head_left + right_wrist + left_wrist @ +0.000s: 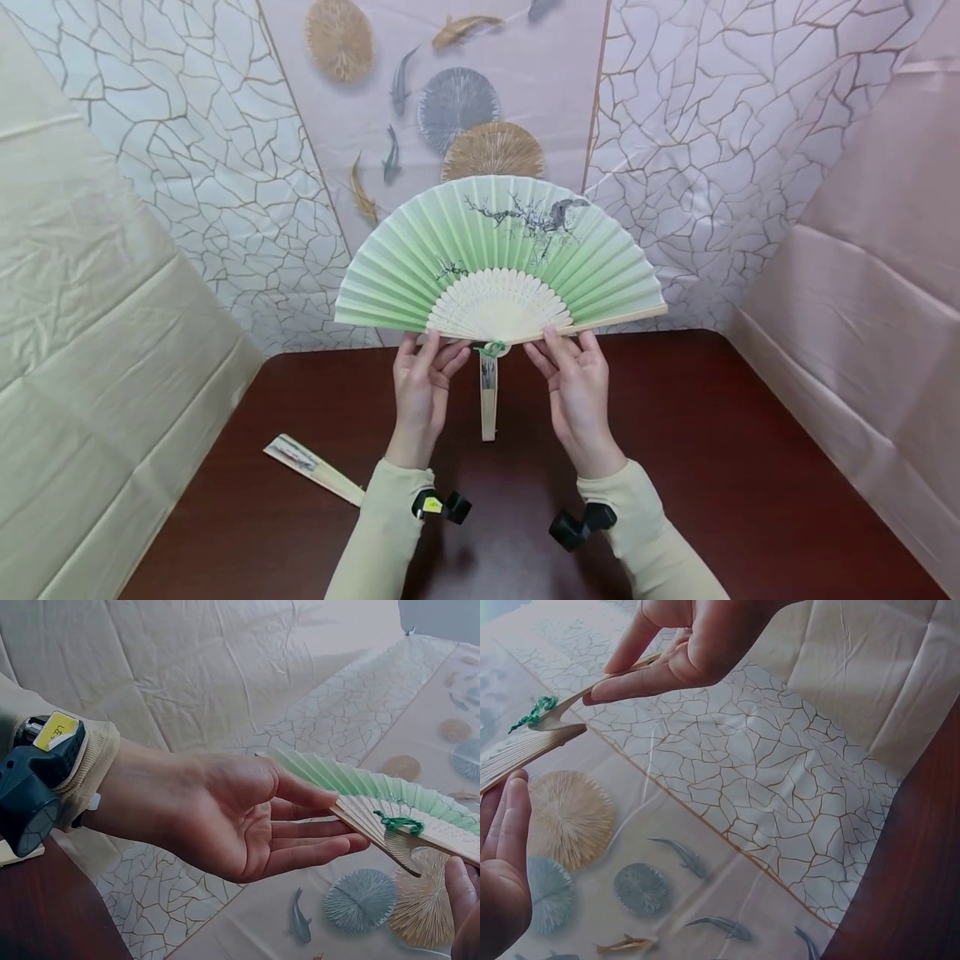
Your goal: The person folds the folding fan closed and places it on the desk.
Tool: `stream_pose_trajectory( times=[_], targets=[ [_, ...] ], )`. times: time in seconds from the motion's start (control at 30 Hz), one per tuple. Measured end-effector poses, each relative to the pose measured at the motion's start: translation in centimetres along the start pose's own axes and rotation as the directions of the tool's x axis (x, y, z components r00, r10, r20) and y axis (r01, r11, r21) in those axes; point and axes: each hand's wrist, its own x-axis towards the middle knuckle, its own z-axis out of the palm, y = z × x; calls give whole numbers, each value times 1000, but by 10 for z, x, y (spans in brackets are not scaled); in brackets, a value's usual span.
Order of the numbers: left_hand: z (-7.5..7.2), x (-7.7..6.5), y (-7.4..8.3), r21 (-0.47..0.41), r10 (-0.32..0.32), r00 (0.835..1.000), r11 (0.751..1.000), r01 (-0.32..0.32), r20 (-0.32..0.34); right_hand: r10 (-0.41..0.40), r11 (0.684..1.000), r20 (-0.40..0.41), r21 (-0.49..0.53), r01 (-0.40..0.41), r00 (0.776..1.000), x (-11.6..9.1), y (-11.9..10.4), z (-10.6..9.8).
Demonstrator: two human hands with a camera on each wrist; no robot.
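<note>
A green and white folding fan [525,237], spread wide and printed with dark branches, is held up between both hands. My left hand [420,396] pinches its left lower edge, thumb in front and fingers behind. The right hand [579,392] pinches the lower edge on the right in the same way. A green knotted cord [399,823] hangs at the fan's pivot. Below the pivot, between the hands, is a narrow folded fan [489,408], its top end hidden. Another folded fan [311,468] lies by the left forearm, its near end covered by the sleeve.
The dark red-brown table [750,467] stretches under the arms. Behind it hangs a patterned backdrop cloth [675,125] with fish and round shapes. Pale cloth walls, one on the left [97,350] and one on the right [877,317], flank the table.
</note>
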Motion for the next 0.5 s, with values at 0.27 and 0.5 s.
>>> stream_pose_trajectory(
  times=[0.27, 0.5],
  targets=[
    [-8, -6, 1, -14, -21, 999, 1000, 22, 46, 13, 1000, -18, 27, -13, 1000, -6, 5, -2],
    [-7, -3, 3, -1, -4, 997, 1000, 4, 83, 7, 999, -14, 52, -6, 1000, -4, 6, -2]
  ],
)
